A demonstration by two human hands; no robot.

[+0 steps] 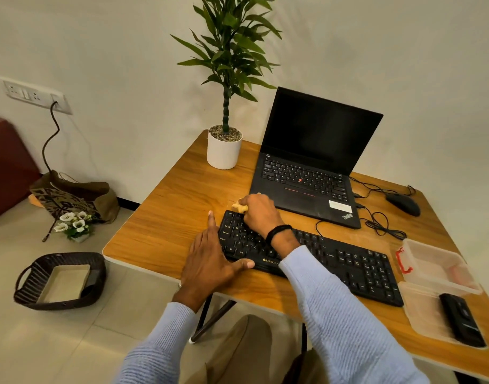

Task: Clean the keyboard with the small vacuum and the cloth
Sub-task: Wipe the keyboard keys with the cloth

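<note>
A black keyboard [348, 268] lies across the wooden table [165, 212]. My right hand [260, 214] grips a small yellow cloth [240, 207] bunched against the keyboard's far left corner. My left hand [210, 261] rests flat at the keyboard's left end, fingers straight along its side and thumb against its front edge. A small black vacuum [462, 321] lies in a clear plastic lid [420, 314] at the table's right front.
An open black laptop [307, 173] stands behind the keyboard, with a potted plant [224, 145] to its left and a wired mouse [403, 204] to its right. A clear plastic box [437, 261] sits by the keyboard's right end. A dark basket [59, 281] and a bag [74, 198] are on the floor.
</note>
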